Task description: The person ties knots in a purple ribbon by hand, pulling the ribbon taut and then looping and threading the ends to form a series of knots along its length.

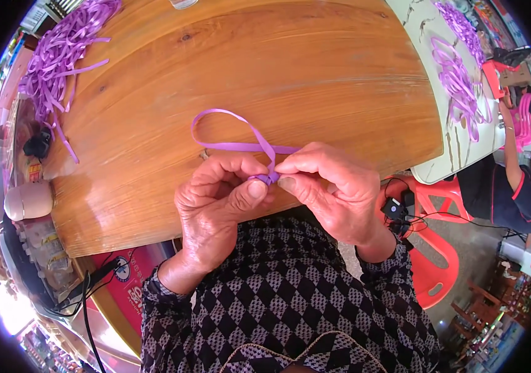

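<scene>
Smooth brown wood with visible grain makes up the desk, a tangled heap of purple strips lying at its far left corner, a rounded pink object by its left edge, and more purple strands on a white marbled table to the right. Over the near edge, a purple ribbon is pinched between thumb and forefinger of both the left hand and the right hand, which nearly meet at a small folded bunch, while its loop extends beyond them above the wood.
</scene>
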Motion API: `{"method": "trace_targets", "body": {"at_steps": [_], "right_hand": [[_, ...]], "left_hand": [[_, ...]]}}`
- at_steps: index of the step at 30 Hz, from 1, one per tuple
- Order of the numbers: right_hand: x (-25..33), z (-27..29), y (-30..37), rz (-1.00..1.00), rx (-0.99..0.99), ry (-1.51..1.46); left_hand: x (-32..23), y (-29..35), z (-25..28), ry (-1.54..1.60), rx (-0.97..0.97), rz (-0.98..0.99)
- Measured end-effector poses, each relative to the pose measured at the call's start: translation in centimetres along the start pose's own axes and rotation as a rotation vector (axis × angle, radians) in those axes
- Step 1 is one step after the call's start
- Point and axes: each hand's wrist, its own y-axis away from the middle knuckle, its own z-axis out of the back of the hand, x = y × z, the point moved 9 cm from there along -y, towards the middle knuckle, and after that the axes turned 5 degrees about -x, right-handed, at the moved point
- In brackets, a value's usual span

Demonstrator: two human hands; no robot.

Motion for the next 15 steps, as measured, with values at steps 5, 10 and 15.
{"method": "trace_targets", "body": {"at_steps": [5,10,15], "right_hand": [[0.1,-0.1,0.3,0.016,0.011,-0.039],[0.4,-0.3,0.3,0.04,-0.035,-0.047],[-0.2,-0.6,0.9,-0.02,-0.099,-0.149]], "left_hand": [[-0.4,0.6,0.2,-0.163,-0.023,-0.056],[-0.5,1.0,0.1,-0.12,-0.031,-0.113],[-0.4,1.1,0.4,-0.032,-0.069,-0.212]]}}
